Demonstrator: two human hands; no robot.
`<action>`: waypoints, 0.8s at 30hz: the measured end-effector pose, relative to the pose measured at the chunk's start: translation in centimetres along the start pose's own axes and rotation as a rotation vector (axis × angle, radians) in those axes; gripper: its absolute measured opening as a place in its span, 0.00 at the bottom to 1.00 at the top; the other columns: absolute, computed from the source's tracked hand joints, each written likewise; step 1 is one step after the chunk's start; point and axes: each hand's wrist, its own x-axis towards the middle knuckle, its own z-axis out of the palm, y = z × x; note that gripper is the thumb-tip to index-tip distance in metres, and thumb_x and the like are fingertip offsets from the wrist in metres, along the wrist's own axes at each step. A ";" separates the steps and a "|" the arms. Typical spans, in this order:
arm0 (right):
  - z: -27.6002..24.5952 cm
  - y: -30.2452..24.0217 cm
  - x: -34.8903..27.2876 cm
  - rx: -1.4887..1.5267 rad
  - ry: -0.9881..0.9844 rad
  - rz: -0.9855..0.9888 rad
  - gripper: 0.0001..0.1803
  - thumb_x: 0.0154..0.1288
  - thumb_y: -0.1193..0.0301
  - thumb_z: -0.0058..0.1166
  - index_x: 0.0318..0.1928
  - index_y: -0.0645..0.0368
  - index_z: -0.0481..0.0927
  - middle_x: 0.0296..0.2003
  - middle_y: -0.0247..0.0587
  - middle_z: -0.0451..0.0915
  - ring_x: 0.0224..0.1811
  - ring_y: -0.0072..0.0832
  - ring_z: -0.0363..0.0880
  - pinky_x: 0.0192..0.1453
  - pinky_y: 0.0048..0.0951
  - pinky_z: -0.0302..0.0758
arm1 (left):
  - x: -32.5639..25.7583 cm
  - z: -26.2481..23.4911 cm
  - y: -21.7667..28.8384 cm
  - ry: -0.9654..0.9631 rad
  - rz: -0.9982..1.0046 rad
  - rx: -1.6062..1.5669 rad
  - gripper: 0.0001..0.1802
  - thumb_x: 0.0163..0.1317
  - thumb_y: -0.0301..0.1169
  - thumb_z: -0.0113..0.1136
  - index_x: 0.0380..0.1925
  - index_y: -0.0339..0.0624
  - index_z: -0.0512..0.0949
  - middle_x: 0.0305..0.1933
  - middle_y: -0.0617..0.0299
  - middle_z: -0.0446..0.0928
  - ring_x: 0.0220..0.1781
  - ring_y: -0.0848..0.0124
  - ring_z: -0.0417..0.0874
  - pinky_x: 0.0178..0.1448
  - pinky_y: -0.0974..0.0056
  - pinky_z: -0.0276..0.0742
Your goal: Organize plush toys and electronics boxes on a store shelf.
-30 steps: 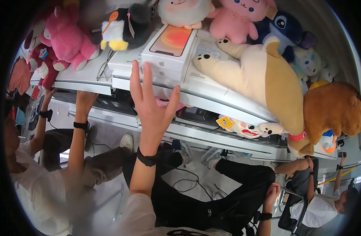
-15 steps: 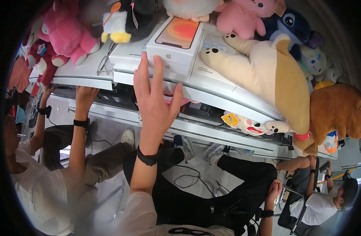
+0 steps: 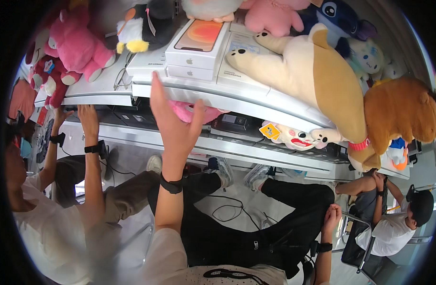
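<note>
My left hand [image 3: 174,124] is raised in front of the white shelf edge, holding nothing, with its index finger up and its thumb held apart. Behind its fingertips stands a stack of white phone boxes [image 3: 192,61], the top one picturing a phone. Part of a pink plush [image 3: 206,113] shows on the lower shelf just beyond the thumb. Over at the right, my right hand [image 3: 332,216] rests by my knee, fingers curled, with nothing visible in it.
Plush toys line the upper shelf [image 3: 180,89]: a pink one [image 3: 80,42], a penguin [image 3: 142,28], a large cream-and-tan one [image 3: 318,76] and a brown one [image 3: 401,111]. Eyeglasses [image 3: 123,73] lie at left. One person [image 3: 51,228] sits left, another [image 3: 394,228] right. A cable [image 3: 227,209] loops on the floor.
My left hand has dropped slightly and moved left, away from the phone boxes, and its fingers have drawn closer. The view has shifted a little. My right hand stays by the knee.
</note>
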 end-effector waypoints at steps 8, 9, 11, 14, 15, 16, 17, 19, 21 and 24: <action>-1.7 1.6 0.0 0.056 -0.041 -0.031 0.03 0.73 0.73 0.52 0.41 0.59 0.77 0.24 0.24 0.71 0.16 0.07 0.54 0.19 0.14 0.47 | -7.4 3.0 -4.4 0.224 -0.167 -0.049 0.59 0.53 0.33 0.80 0.76 0.31 0.49 0.77 0.45 0.53 0.78 0.53 0.58 0.80 0.47 0.52; -1.7 1.6 0.0 0.065 -0.044 -0.014 0.03 0.73 0.74 0.51 0.41 0.59 0.77 0.25 0.24 0.71 0.16 0.07 0.54 0.19 0.14 0.48 | -8.1 3.6 -5.1 0.179 -0.195 -0.108 0.59 0.51 0.35 0.81 0.75 0.30 0.51 0.76 0.44 0.54 0.78 0.51 0.58 0.79 0.48 0.54; -2.4 2.3 0.5 0.071 -0.022 -0.010 0.03 0.73 0.74 0.51 0.41 0.59 0.77 0.25 0.24 0.70 0.16 0.07 0.54 0.19 0.14 0.48 | -8.7 5.2 -5.8 0.130 -0.238 -0.189 0.58 0.49 0.34 0.81 0.74 0.29 0.54 0.73 0.42 0.58 0.75 0.48 0.60 0.78 0.50 0.56; -1.9 1.9 0.3 0.040 0.002 -0.002 0.03 0.74 0.73 0.51 0.41 0.58 0.77 0.24 0.23 0.70 0.18 0.07 0.55 0.20 0.14 0.49 | -9.4 5.5 -6.7 0.098 -0.216 -0.081 0.56 0.49 0.33 0.81 0.73 0.29 0.55 0.72 0.41 0.59 0.74 0.47 0.62 0.77 0.49 0.58; -1.7 2.0 0.4 0.032 -0.003 -0.002 0.03 0.74 0.73 0.52 0.41 0.58 0.77 0.25 0.23 0.70 0.18 0.07 0.56 0.20 0.13 0.49 | -9.6 5.4 -7.2 0.118 -0.174 -0.032 0.53 0.49 0.33 0.81 0.70 0.29 0.59 0.71 0.40 0.60 0.72 0.45 0.63 0.76 0.47 0.59; -1.6 2.0 0.4 0.022 -0.006 -0.003 0.03 0.74 0.72 0.52 0.41 0.57 0.77 0.25 0.23 0.70 0.19 0.07 0.56 0.21 0.13 0.49 | -9.5 5.3 -7.3 0.115 -0.178 -0.029 0.53 0.49 0.33 0.81 0.70 0.29 0.59 0.71 0.40 0.60 0.72 0.45 0.63 0.76 0.47 0.59; -1.7 2.1 0.4 0.019 -0.009 0.000 0.03 0.74 0.72 0.52 0.41 0.57 0.77 0.25 0.23 0.70 0.19 0.07 0.56 0.21 0.13 0.49 | -9.5 5.1 -7.4 0.105 -0.160 0.017 0.51 0.49 0.33 0.81 0.69 0.30 0.61 0.70 0.40 0.62 0.72 0.44 0.63 0.75 0.46 0.59; -2.2 2.4 0.4 0.029 0.017 0.017 0.02 0.74 0.71 0.55 0.41 0.54 0.78 0.25 0.20 0.70 0.18 0.05 0.53 0.20 0.11 0.46 | -9.3 4.8 -7.4 0.122 -0.124 0.036 0.45 0.51 0.34 0.80 0.64 0.31 0.65 0.67 0.41 0.66 0.70 0.44 0.64 0.73 0.45 0.61; -2.6 2.7 0.6 0.024 0.016 0.016 0.02 0.74 0.72 0.55 0.41 0.54 0.78 0.25 0.20 0.70 0.18 0.05 0.53 0.20 0.12 0.46 | -9.3 4.6 -7.6 0.126 -0.121 0.051 0.43 0.51 0.34 0.80 0.63 0.31 0.66 0.66 0.42 0.67 0.69 0.45 0.65 0.72 0.45 0.62; -2.4 3.1 1.0 0.015 0.031 -0.033 0.02 0.73 0.72 0.55 0.40 0.53 0.78 0.25 0.20 0.70 0.18 0.05 0.54 0.20 0.12 0.46 | -8.9 4.5 -7.6 0.139 -0.141 0.051 0.37 0.53 0.34 0.79 0.59 0.33 0.69 0.64 0.43 0.68 0.66 0.47 0.67 0.69 0.48 0.64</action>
